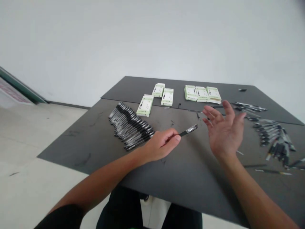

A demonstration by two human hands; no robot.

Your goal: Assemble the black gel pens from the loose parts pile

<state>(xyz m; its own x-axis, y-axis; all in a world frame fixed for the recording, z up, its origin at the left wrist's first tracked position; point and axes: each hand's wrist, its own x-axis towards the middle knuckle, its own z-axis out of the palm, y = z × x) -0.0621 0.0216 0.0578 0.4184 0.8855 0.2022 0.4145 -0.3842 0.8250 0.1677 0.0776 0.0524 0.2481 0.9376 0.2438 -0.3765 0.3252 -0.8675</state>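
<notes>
My left hand (163, 143) is closed around a black pen (189, 129), whose capped or clip end points up and to the right. Its other end is hidden in my fingers. Beside it, my right hand (225, 133) is raised above the table with the palm turned up and fingers spread, holding nothing. Left of my left hand lies a neat row of assembled pens (131, 125), side by side. On the right, a looser pile of pen parts (274, 136) is spread out, some with orange-yellow tips.
The dark table (166, 187) carries three green-and-white boxes (145, 105) behind the pen row and three more boxes (202, 94) farther right. More pens (250, 107) and small black bits lie toward the back right. A white wall (152, 38) stands behind.
</notes>
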